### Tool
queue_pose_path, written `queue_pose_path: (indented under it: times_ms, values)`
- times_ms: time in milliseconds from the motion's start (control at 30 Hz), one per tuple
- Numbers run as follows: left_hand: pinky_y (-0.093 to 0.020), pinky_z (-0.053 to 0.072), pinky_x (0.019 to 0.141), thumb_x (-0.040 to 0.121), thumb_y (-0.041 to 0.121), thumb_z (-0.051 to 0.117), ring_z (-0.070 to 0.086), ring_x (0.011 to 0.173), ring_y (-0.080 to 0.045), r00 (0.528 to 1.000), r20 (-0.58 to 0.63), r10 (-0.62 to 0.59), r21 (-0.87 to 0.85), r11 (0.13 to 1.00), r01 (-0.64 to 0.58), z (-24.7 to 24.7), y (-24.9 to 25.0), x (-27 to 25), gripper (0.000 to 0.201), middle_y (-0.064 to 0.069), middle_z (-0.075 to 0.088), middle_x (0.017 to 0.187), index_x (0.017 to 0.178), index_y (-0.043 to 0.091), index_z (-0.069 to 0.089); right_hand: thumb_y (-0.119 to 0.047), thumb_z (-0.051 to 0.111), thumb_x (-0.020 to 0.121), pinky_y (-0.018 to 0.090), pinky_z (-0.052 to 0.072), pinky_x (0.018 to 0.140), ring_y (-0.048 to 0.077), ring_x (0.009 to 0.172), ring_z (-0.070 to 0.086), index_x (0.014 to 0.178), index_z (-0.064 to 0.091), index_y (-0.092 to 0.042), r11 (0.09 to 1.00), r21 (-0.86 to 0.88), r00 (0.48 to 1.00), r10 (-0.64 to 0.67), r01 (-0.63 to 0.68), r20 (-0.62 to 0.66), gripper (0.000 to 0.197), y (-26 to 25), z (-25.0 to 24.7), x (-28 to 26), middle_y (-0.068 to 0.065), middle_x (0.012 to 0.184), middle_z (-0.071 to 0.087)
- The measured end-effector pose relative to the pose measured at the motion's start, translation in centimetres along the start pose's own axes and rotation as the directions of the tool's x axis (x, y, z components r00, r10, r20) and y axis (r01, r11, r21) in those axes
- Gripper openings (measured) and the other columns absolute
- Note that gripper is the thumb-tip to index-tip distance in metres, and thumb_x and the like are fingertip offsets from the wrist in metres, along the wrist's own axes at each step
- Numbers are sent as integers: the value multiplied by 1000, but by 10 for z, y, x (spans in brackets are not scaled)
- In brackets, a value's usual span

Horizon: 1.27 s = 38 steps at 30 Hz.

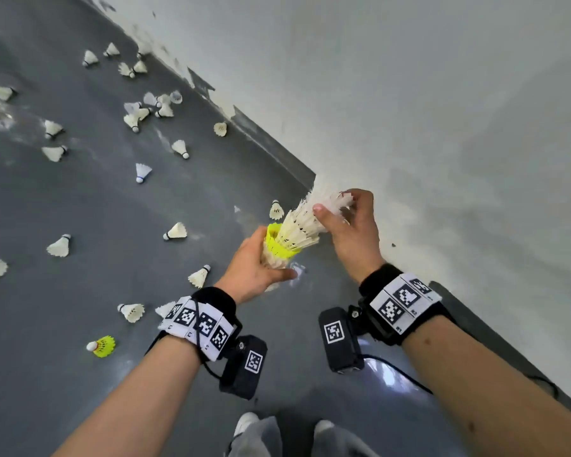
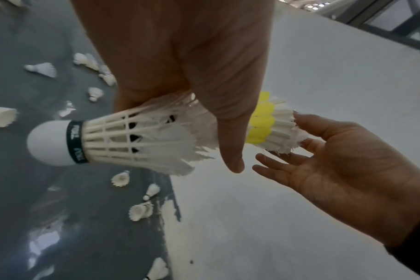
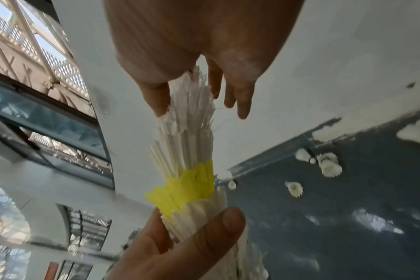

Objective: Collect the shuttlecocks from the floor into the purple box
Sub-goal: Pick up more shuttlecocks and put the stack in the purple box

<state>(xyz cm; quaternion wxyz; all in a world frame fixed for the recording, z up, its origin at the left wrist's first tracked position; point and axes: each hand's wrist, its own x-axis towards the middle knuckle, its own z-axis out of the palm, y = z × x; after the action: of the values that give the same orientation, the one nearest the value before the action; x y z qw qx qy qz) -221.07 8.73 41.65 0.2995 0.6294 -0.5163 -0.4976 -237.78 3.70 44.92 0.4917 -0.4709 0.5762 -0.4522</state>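
A stack of nested white shuttlecocks (image 1: 297, 232) with one yellow skirt in it slants up toward the wall. My left hand (image 1: 254, 262) grips its lower cork end; the bottom cork (image 2: 48, 144) has a dark band. My right hand (image 1: 350, 232) cups the feathered top, with the thumb on one side and the fingers behind. The right wrist view shows the stack (image 3: 187, 151) between the right hand (image 3: 204, 37) and the left hand (image 3: 180, 246). Several loose shuttlecocks (image 1: 60, 246) lie on the grey floor, one of them yellow (image 1: 102, 346). The purple box is not in view.
A white wall (image 1: 409, 94) with peeling paint at its base runs diagonally on the right, close to both hands. The grey floor (image 1: 80, 199) stretches to the left with shuttlecocks scattered toward the far corner. My shoes (image 1: 248, 423) are at the bottom edge.
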Motion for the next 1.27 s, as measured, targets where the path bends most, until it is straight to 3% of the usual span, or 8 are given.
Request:
queue_pose_path:
  times_ms: [100, 267, 467, 734, 900, 1000, 1134, 1267]
  values:
    - [-16, 45, 94, 65, 9, 86, 58, 101, 0, 985, 172, -1, -78, 997, 15, -2, 107, -36, 75, 13, 59, 111, 122, 26, 40, -36, 74, 71, 49, 53, 90, 22, 98, 67, 111, 39, -42, 999, 31, 995, -10, 13, -100, 53, -93, -49, -30, -1, 112, 59]
    - [-13, 49, 82, 66, -18, 72, 55, 111, -19, 870, 493, 5, 25, 999, -20, 26, 248, -95, 97, -5, 53, 124, 140, 14, 20, -42, 71, 68, 58, 53, 82, 30, 89, 69, 96, 44, -48, 998, 61, 948, 26, -7, -318, 40, -202, -152, -97, -8, 101, 61]
    - [-23, 45, 55, 72, -25, 42, 49, 67, -11, 699, 714, 50, 154, 962, -227, 121, 347, -182, 89, -4, 49, 92, 142, 22, 16, -16, 68, 86, 50, 56, 85, 29, 93, 69, 106, 45, -28, 993, 119, 830, 52, 18, -555, 33, -255, -282, -216, -7, 96, 59]
    - [-35, 53, 77, 68, -23, 59, 59, 89, -24, 450, 890, 76, 80, 945, -318, 314, 394, -345, 92, -14, 54, 104, 137, 30, 29, -19, 71, 80, 52, 56, 85, 29, 94, 69, 99, 55, -44, 993, 115, 595, 86, 11, -799, 35, -250, -475, -440, 3, 113, 63]
    - [-46, 52, 89, 66, -20, 64, 61, 102, -39, 366, 928, 61, 75, 935, -346, 426, 405, -437, 90, -20, 56, 115, 137, 27, 36, -18, 66, 82, 45, 56, 85, 24, 92, 67, 107, 55, -37, 986, 163, 540, 112, 47, -834, 33, -240, -565, -549, 6, 111, 62]
    - [-42, 52, 90, 65, -20, 67, 61, 104, -35, 299, 953, 56, 55, 934, -353, 497, 407, -495, 87, -20, 56, 118, 135, 23, 38, -9, 67, 79, 41, 56, 83, 26, 94, 64, 114, 52, -29, 976, 208, 486, 154, 60, -860, 43, -228, -625, -615, 15, 118, 55]
    - [-28, 50, 87, 66, -18, 69, 58, 108, -27, 219, 975, 44, 38, 933, -358, 577, 404, -545, 83, -13, 54, 122, 134, 18, 37, -20, 74, 59, 48, 55, 88, 33, 102, 66, 116, 50, -46, 980, 197, 436, 189, -28, -880, 67, -200, -689, -663, 13, 118, 60]
    - [-35, 49, 93, 64, -11, 75, 56, 110, -24, 166, 986, -5, 71, 917, -391, 650, 391, -556, 86, -7, 54, 120, 136, 17, 35, -4, 76, 73, 42, 57, 82, 20, 89, 68, 132, 39, -36, 977, 207, 416, 206, -43, -885, 76, -161, -743, -683, 8, 110, 61]
